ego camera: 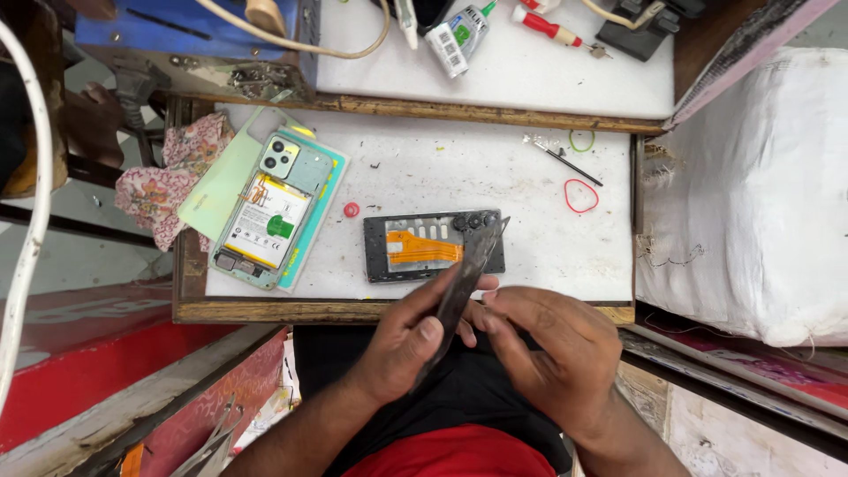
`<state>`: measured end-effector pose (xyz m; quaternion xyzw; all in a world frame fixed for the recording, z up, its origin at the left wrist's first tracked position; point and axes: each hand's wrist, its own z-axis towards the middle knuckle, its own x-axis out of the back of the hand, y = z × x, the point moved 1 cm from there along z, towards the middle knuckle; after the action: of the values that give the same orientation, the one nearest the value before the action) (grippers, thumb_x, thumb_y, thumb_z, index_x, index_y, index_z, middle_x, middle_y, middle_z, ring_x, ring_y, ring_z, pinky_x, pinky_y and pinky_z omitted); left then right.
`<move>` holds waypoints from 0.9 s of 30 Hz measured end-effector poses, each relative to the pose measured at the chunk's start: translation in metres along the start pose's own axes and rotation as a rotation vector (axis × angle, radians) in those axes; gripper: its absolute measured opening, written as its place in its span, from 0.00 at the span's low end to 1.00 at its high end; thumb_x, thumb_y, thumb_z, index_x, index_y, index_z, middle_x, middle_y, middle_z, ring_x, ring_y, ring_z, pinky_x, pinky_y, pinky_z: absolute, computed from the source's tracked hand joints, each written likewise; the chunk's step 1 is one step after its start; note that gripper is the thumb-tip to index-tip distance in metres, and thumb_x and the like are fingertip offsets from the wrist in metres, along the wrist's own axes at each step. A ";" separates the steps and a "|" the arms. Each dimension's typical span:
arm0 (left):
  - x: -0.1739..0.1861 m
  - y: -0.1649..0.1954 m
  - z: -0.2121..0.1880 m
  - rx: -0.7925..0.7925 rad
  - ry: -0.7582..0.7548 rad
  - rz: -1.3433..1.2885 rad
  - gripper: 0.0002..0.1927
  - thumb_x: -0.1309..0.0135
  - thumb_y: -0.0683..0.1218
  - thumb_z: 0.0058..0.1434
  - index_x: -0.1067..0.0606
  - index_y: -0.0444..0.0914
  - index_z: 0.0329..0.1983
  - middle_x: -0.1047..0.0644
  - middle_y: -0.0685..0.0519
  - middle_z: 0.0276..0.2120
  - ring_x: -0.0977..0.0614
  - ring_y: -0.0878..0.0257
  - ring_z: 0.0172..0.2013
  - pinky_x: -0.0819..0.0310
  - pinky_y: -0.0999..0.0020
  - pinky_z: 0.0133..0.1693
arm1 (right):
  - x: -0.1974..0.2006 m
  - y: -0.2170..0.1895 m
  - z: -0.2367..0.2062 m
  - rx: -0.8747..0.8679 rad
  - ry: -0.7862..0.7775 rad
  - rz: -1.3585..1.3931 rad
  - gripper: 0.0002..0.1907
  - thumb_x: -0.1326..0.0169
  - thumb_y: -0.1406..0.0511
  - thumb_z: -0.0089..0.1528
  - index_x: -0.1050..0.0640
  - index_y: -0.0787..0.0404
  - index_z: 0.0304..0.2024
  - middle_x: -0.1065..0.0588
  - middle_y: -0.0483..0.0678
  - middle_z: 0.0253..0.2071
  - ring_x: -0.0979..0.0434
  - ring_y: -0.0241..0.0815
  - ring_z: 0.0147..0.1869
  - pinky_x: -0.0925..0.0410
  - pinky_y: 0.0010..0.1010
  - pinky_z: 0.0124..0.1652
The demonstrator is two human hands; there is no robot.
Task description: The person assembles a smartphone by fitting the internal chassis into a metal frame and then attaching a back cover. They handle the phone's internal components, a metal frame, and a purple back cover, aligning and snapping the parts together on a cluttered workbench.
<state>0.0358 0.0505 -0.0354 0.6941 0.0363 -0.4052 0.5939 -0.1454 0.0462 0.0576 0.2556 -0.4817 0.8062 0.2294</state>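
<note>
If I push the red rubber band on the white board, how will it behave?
The red rubber band is a thin loop lying flat, so probably very light and floppy. It would likely slide or deform, not roll, on the white board.

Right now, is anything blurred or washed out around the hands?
Head view: even, soft light; the white sack at right looks slightly washed out. The left hand, right hand and the dark strip they hold are slightly soft; the opened phone is sharp.
</note>
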 end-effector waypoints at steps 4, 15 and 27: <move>-0.008 -0.004 -0.005 -0.001 0.026 0.089 0.40 0.48 0.60 0.74 0.42 0.34 0.81 0.28 0.40 0.62 0.24 0.61 0.52 0.25 0.65 0.56 | -0.011 -0.004 0.002 0.006 0.139 -0.103 0.12 0.31 0.70 0.56 0.19 0.60 0.41 0.18 0.47 0.41 0.15 0.40 0.42 0.23 0.27 0.40; -0.014 0.013 -0.003 -0.188 0.101 0.823 0.33 0.48 0.57 0.73 0.35 0.32 0.73 0.32 0.34 0.70 0.27 0.46 0.71 0.30 0.56 0.69 | -0.007 0.007 0.000 0.071 0.072 -0.220 0.08 0.34 0.70 0.53 0.20 0.61 0.34 0.20 0.46 0.34 0.19 0.39 0.33 0.28 0.28 0.32; -0.009 0.004 -0.001 -0.052 0.071 0.232 0.35 0.52 0.58 0.77 0.41 0.36 0.79 0.28 0.40 0.67 0.25 0.60 0.55 0.27 0.65 0.59 | -0.015 0.011 -0.001 0.232 0.042 -0.004 0.06 0.40 0.70 0.53 0.25 0.59 0.31 0.23 0.46 0.32 0.19 0.43 0.35 0.27 0.33 0.35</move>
<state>0.0324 0.0542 -0.0267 0.6918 -0.0130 -0.3078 0.6530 -0.1405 0.0402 0.0403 0.2645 -0.3798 0.8613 0.2098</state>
